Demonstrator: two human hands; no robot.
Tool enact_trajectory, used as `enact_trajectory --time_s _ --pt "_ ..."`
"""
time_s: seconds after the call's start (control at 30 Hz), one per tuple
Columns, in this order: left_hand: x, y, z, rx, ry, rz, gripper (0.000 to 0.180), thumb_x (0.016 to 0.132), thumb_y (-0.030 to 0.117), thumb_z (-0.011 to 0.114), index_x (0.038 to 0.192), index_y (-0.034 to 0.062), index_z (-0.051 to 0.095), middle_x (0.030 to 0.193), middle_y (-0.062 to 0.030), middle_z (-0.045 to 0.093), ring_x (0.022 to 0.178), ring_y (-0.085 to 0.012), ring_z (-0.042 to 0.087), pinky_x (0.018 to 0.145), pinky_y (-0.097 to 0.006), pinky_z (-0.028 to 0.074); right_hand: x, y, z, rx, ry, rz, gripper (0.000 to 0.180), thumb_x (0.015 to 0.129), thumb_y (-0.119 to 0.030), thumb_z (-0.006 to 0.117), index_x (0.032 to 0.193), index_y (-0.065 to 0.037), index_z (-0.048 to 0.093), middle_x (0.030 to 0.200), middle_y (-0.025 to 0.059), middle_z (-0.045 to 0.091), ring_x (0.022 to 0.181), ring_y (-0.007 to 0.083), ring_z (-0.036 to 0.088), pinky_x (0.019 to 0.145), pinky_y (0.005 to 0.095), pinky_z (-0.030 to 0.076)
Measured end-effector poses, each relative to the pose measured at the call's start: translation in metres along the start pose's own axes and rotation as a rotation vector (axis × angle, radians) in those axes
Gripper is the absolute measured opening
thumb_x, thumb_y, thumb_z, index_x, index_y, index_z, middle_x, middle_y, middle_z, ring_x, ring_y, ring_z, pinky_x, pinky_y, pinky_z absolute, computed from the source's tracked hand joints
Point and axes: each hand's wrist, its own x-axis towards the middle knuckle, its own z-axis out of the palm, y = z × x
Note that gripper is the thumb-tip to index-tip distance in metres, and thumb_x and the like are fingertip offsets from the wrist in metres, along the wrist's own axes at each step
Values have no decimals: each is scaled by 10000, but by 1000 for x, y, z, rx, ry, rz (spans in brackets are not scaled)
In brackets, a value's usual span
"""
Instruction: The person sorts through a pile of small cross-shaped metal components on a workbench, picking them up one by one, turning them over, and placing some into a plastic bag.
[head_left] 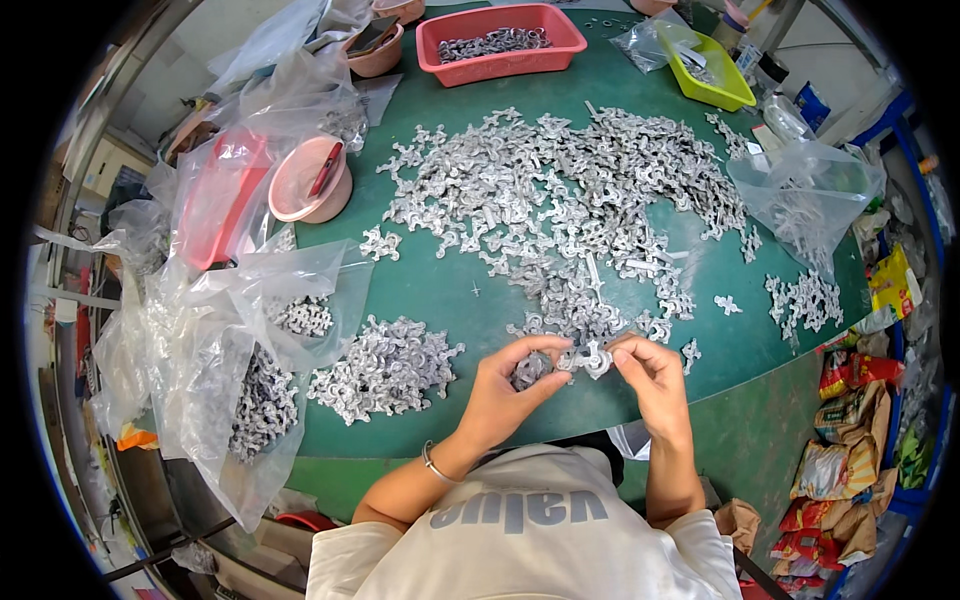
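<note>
Between my two hands, at the table's near edge, is a small silver-grey metal casting (594, 358) with rounded lobes. My left hand (508, 392) pinches its left end between thumb and fingertips, with more grey castings (531, 371) gathered in the curled palm. The fingertips of my right hand (652, 385) close on the casting's right end. Just beyond my hands spreads a large heap of similar castings (560, 190). Left of my left hand lies a smaller pile of them (385, 368).
The green table (420, 290) also bears a red tray (500, 62) of metal rings, a yellow-green basket (715, 78) and a pink bowl (312, 182). Clear plastic bags (215, 330) with castings crowd the left edge. Another bag (810, 200) and a small pile (803, 301) lie at right.
</note>
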Motion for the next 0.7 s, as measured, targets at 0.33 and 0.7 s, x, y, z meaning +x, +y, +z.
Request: enact_trajectory --time_s 0.33,0.7 --pt "-7 7 0 -36 28 -96 80 809 41 611 875 -4 606 736 -47 592 579 -66 496 509 -193 389 0 -7 7 -102 -24 -163 125 856 -31 516 781 54 569 750 64 573 708 111 514 658 235 403" --pt "-10 8 1 -289 -59 -278 153 890 127 520 789 13 537 681 -43 560 502 -53 433 416 -180 299 -2 -7 13 -93 7 -189 177 857 -32 505 711 61 542 705 79 558 644 129 503 598 249 395"
